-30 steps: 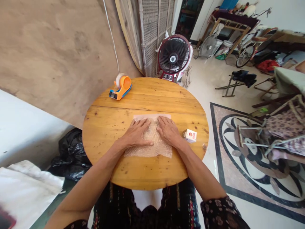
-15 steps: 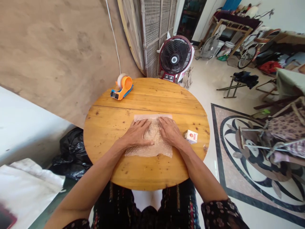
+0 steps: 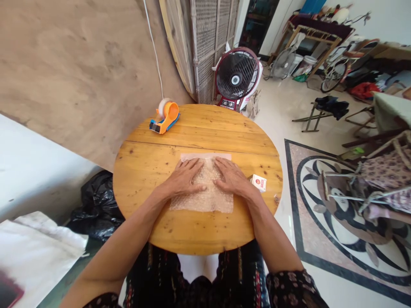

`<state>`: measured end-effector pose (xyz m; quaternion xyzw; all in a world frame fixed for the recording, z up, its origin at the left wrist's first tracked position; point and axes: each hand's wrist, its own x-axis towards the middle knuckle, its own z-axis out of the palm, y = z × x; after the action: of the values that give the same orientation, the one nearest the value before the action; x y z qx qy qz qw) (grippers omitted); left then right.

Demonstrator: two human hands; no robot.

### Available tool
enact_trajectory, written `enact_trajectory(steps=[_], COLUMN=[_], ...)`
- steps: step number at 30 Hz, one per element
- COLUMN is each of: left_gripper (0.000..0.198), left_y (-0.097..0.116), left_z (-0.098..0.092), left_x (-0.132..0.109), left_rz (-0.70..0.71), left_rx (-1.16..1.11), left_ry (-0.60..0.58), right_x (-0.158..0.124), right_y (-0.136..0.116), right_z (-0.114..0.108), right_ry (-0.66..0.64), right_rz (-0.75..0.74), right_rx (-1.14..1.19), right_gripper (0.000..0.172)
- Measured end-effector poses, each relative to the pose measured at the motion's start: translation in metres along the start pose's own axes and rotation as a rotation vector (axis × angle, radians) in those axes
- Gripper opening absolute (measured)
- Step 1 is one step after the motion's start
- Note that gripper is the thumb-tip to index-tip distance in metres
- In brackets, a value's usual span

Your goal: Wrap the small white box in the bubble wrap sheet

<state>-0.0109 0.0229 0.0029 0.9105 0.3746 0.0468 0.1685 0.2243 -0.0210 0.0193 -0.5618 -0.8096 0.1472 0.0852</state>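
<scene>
A clear sheet of bubble wrap (image 3: 205, 201) lies flat on the round wooden table (image 3: 199, 233) in front of me. My left hand (image 3: 184, 177) rests palm down on its left side, fingers stretched out. On the right side of the sheet lies my right hand (image 3: 231, 175), also flat with the fingers and thumb spread. Just right of that hand, close to the wrist, stands a small white box (image 3: 258, 182) with a red mark. Neither hand grips anything.
An orange and blue tape dispenser (image 3: 165, 117) with a roll of tape sits at the table's far left. A floor fan (image 3: 236, 79) stands behind the table. A black plastic bag (image 3: 96, 205) is on the left, and a small stool (image 3: 316, 115) on the right.
My right thumb has spread away from the fingers and the hand has turned flatter on the bubble wrap. My left hand has hardly moved.
</scene>
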Motion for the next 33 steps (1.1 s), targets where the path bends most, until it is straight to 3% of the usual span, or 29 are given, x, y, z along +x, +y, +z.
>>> enact_trajectory(steps=[12,19,24,33], left_gripper=[0.104,0.101,0.1,0.063], left_y=[-0.0055,-0.0057,-0.0067,-0.0045], left_z=[0.0001,-0.0014,-0.0008,-0.0045], left_x=[0.0012,0.0005,0.001,0.0002], left_rz=[0.022,0.024,0.046,0.079], left_rx=[-0.005,-0.025,-0.02,-0.097], left_ry=[-0.023,-0.034,-0.017,0.03], right_x=[-0.001,-0.0004,0.0009,0.0019], right_y=[-0.0035,-0.0023,-0.0008,0.0001], right_z=[-0.0039,-0.0009,0.002,0.003], right_ry=[-0.018,0.021,0.02,0.02], right_rz=[-0.002,0.02,0.018,0.018], right_rx=[-0.013,-0.021,-0.048,-0.057], right_gripper=[0.07,0.053,0.056,0.057])
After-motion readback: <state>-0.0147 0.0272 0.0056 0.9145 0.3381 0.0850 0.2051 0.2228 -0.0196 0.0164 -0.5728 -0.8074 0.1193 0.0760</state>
